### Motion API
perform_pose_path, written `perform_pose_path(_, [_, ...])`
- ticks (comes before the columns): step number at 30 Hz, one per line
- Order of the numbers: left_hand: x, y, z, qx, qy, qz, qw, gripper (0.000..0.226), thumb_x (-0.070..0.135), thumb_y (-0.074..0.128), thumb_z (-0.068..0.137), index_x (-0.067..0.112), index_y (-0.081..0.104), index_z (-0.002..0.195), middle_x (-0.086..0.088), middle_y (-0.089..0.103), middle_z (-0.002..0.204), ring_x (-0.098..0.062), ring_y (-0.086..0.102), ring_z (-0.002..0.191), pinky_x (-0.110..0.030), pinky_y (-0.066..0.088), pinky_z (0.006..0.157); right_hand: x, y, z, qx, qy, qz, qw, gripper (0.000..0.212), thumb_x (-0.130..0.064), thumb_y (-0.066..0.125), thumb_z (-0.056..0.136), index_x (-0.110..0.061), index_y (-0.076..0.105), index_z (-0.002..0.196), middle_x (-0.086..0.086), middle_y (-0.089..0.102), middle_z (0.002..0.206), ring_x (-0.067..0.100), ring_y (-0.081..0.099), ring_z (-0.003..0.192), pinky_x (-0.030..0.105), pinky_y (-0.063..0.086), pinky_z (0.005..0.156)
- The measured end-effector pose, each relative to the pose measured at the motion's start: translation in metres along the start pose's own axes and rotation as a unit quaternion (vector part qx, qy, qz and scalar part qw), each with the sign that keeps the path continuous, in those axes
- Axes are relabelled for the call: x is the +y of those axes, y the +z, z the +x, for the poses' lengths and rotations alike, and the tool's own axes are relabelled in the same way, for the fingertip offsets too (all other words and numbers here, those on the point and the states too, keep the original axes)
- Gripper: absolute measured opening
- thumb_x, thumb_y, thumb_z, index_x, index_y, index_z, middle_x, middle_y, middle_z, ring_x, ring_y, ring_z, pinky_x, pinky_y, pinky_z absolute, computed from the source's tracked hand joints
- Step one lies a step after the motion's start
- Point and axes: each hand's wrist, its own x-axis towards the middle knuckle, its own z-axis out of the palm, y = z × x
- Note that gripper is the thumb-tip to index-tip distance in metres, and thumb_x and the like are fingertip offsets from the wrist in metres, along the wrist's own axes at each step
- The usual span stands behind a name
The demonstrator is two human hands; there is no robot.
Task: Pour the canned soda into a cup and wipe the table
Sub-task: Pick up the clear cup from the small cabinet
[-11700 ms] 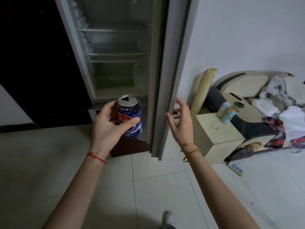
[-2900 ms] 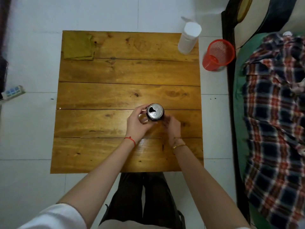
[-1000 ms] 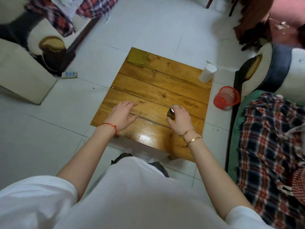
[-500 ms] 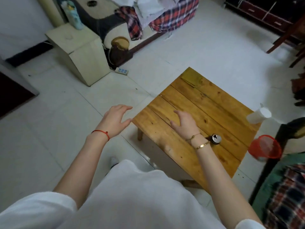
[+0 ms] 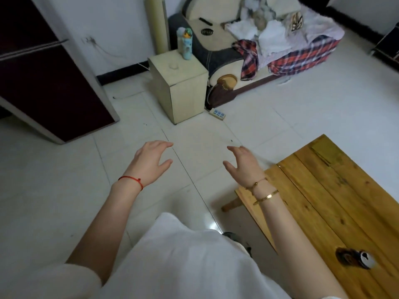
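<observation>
Head view: the only view; it looks down at two bare hands held out over the floor.
Left hand (image 5: 151, 160): one, fingers loosely spread, holding nothing, over the floor tiles at about 11 o'clock from the torso.
Right hand (image 5: 241, 162): one, fingers relaxed and apart, holding nothing, just off the tabletop's near-left corner.
Why hands are free: my guess is the person is turned away from the table to fetch something, perhaps a cup; none shows here.
Can (image 5: 356, 258): one, upright on the tabletop at about 4 o'clock, opened top toward the camera, well apart from both hands.
Tabletop (image 5: 323, 201): one, wooden planks, running from 3 to 5 o'clock.
Cloth (image 5: 327, 151): one olive patch at the far tabletop corner, likely parked there for the wiping step; blurred.
Cabinet (image 5: 181, 87): one, at 12 o'clock, bearing one bottle (image 5: 186, 45).
Task stage: judged early; soda not yet poured, wiping not begun.
</observation>
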Motion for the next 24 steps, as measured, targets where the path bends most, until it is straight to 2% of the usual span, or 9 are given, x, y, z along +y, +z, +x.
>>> perform_pose_path(8, [-0.072, -0.038, 0.022, 0.02, -0.059, -0.004, 0.998, 0.049, 0.029, 0.06, 0.094, 0.02, 0.049, 0.141, 0.0, 0.05, 0.143, -0.024, 0.04, 0.133, -0.04, 0.031, 0.111, -0.064, 0.014, 0.08, -0.009, -0.052, -0.024, 0.998, 0.053, -0.038, 0.052, 0.095, -0.013, 0.044, 0.14, 0.009, 0.054, 0.138, 0.03, 0.038, 0.137, 0.045, 0.032, 0.113])
perform_pose_path(13, [-0.112, -0.053, 0.054, 0.029, -0.097, -0.003, 0.995, 0.049, 0.031, 0.058, 0.095, 0.022, 0.048, 0.141, 0.001, 0.05, 0.144, -0.023, 0.04, 0.134, -0.042, 0.032, 0.112, -0.089, 0.024, 0.148, -0.024, -0.082, -0.032, 0.996, 0.053, -0.038, 0.053, 0.094, -0.013, 0.044, 0.14, 0.009, 0.054, 0.137, 0.03, 0.039, 0.135, 0.046, 0.032, 0.112])
perform_pose_path(18, [-0.153, -0.076, 0.109, 0.04, -0.127, 0.001, 0.991, 0.049, 0.03, 0.056, 0.095, 0.022, 0.047, 0.142, 0.001, 0.049, 0.144, -0.021, 0.039, 0.134, -0.041, 0.031, 0.113, -0.12, 0.027, 0.237, -0.029, -0.107, -0.031, 0.993, 0.053, -0.036, 0.054, 0.094, -0.012, 0.045, 0.14, 0.011, 0.052, 0.139, 0.031, 0.037, 0.137, 0.045, 0.031, 0.113])
perform_pose_path(24, [-0.202, -0.129, 0.204, 0.07, -0.14, 0.002, 0.988, 0.049, 0.029, 0.057, 0.094, 0.022, 0.047, 0.142, 0.002, 0.049, 0.144, -0.02, 0.04, 0.135, -0.04, 0.031, 0.113, -0.16, 0.006, 0.361, -0.019, -0.129, -0.028, 0.991, 0.051, -0.033, 0.056, 0.093, -0.011, 0.048, 0.137, 0.012, 0.055, 0.132, 0.031, 0.045, 0.129, 0.044, 0.037, 0.108])
